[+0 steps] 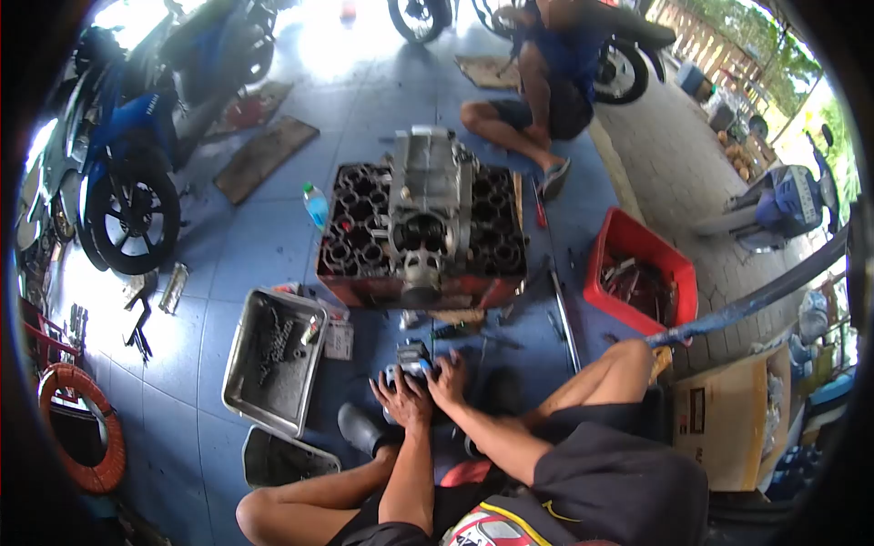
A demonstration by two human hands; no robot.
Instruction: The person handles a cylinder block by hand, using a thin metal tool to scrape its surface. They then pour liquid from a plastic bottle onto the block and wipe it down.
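Both hands are together low in the middle, just in front of the seated body, on a small blue and grey object with a dark boxy end (412, 353); its kind is not clear. My left hand (402, 399) lies over the near left side of it, fingers curved round it. My right hand (446, 378) grips its right side, the thumb side against the blue part. The palms hide much of the object. Beyond it, an engine block part with a grey metal housing (430, 177) sits on a red crate with a black lattice top (355, 218).
A metal tray (238, 364) with a chain and small parts lies left, above a dark bin (273, 460). A red bin (614, 232) of parts stands right, near a long metal bar (564, 318). A bottle (315, 205), motorcycles (132, 196) and another seated person (537, 100) are farther off.
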